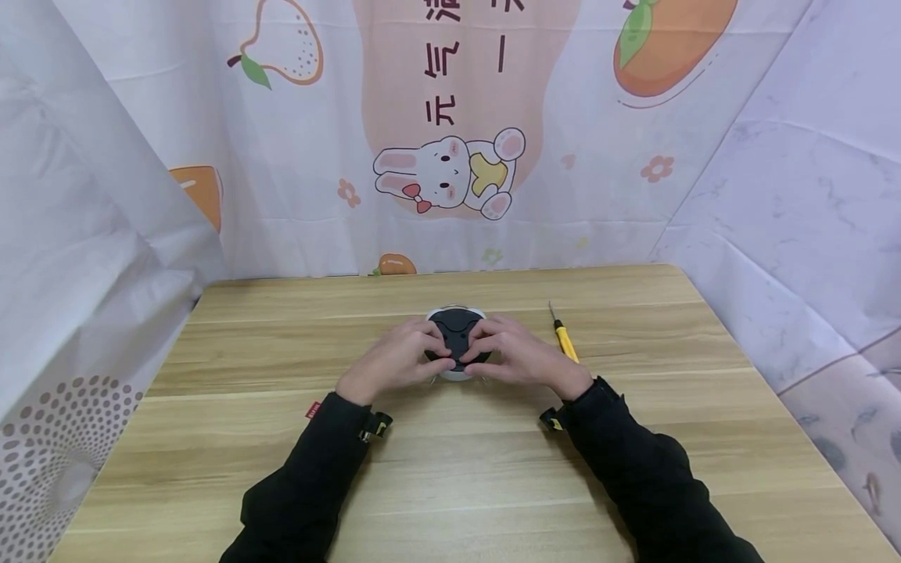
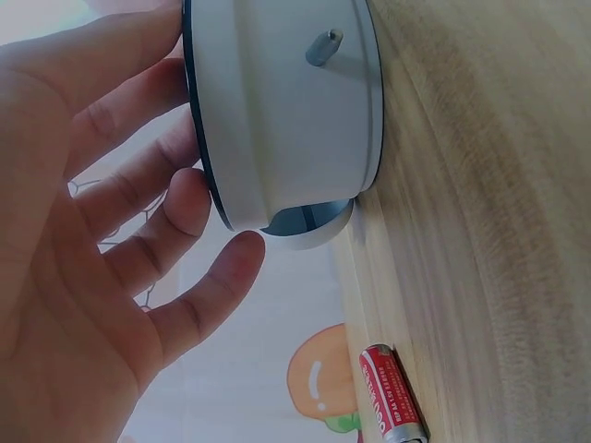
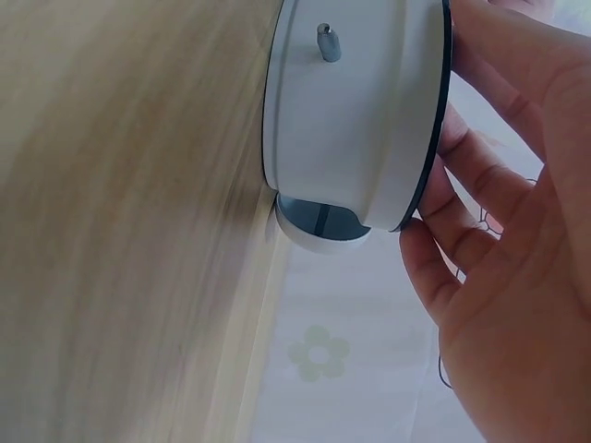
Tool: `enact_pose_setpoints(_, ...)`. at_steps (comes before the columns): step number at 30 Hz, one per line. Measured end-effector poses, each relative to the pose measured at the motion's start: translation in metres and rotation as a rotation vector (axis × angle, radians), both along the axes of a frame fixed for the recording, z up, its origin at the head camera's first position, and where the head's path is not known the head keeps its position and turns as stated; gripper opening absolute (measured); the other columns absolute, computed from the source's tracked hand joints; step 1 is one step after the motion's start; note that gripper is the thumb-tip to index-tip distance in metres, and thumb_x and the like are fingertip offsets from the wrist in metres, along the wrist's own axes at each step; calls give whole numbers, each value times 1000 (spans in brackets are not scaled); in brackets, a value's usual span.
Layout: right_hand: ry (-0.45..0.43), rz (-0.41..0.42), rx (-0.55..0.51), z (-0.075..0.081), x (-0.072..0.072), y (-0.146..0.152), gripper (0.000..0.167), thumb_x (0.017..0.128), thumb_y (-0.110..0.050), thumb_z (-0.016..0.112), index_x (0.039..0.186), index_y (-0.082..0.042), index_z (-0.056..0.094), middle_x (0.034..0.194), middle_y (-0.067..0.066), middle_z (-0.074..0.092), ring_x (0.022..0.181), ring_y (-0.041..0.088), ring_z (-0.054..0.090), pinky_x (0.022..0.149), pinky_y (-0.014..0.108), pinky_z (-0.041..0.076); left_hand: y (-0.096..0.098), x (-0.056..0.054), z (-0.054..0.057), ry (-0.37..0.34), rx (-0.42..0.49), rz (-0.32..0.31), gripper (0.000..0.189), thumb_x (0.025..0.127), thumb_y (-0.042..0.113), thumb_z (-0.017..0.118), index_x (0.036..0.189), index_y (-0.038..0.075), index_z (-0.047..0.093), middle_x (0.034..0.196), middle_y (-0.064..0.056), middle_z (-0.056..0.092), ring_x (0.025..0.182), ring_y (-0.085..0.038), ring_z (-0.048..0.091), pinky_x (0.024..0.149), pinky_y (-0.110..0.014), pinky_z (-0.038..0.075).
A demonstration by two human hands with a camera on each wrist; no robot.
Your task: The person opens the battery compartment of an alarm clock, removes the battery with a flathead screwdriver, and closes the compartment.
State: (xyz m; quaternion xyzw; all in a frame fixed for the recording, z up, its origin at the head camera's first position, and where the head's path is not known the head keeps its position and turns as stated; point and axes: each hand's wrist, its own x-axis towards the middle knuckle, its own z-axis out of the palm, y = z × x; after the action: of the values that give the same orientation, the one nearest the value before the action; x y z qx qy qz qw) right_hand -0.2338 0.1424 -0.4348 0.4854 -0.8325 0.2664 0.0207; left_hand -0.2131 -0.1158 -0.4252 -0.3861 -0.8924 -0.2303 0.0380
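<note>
A round white alarm clock (image 1: 456, 374) lies with its black back (image 1: 456, 322) facing up on the table. My left hand (image 1: 407, 353) is at its left side, fingers bent over the back, thumb and index fingertips near the lower middle. From the other side my right hand (image 1: 517, 352) mirrors this, its fingertips close to the left ones. In the wrist views the little fingers reach the clock's rim, and a metal peg (image 2: 325, 46) sticks out of the white side wall. What lies under the fingertips is hidden.
A screwdriver with a yellow handle (image 1: 565, 344) lies right of the clock, beyond the right wrist. A red battery (image 2: 392, 392) rests on the wooden table (image 1: 457, 485) by the left sleeve. Printed curtains (image 1: 296, 195) hang behind the table's far edge.
</note>
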Motion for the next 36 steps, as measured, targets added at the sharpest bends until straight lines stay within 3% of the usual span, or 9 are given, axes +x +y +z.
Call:
enact_pose_setpoints(12, 11, -1, 2, -1, 2, 0, 15, 93, -31, 76, 105, -22, 79, 106, -7, 60, 102, 16, 50, 94, 41, 41, 0, -1, -2, 5, 4, -1, 22, 95, 34, 74, 100, 14, 81, 102, 2, 69, 98, -14, 62, 89, -32, 52)
enact_pose_setpoints(19, -7, -29, -41, -1, 1, 3, 21, 96, -31, 73, 113, -20, 76, 115, -5, 62, 109, 16, 53, 94, 40, 47, -1, -2, -3, 55, 29, 6, 21, 95, 32, 75, 103, 14, 81, 101, 1, 69, 94, -13, 62, 86, -31, 52)
enact_pose_setpoints(22, -34, -70, -58, 0, 1, 5, 33, 95, -34, 74, 124, -18, 71, 123, 0, 60, 117, 19, 51, 95, 42, 48, -2, -2, -3, 75, 59, 23, 22, 94, 30, 75, 107, 13, 79, 103, 0, 68, 93, -13, 62, 84, -31, 53)
enact_pose_setpoints(27, -78, -126, -39, 1, -1, 10, 67, 89, -44, 78, 146, -16, 55, 143, 9, 49, 131, 25, 44, 102, 45, 47, -3, -1, 0, 56, 91, 47, 35, 93, 32, 76, 120, 9, 74, 115, -4, 65, 90, -17, 62, 83, -32, 53)
enact_pose_setpoints(31, -115, -143, -20, 1, -4, 14, 92, 83, -48, 83, 156, -11, 39, 153, 10, 38, 139, 26, 39, 109, 47, 42, -4, 0, 1, 24, 76, 79, 58, 90, 40, 79, 135, 7, 64, 134, -9, 59, 109, -22, 63, 96, -38, 52)
enact_pose_setpoints(36, -167, -155, 37, -2, -7, 17, 113, 77, -47, 88, 162, -10, 24, 160, 12, 30, 145, 30, 33, 113, 50, 36, -5, -1, 1, -27, 46, 103, 87, 82, 49, 83, 149, 6, 49, 149, -12, 48, 132, -27, 52, 108, -42, 45)
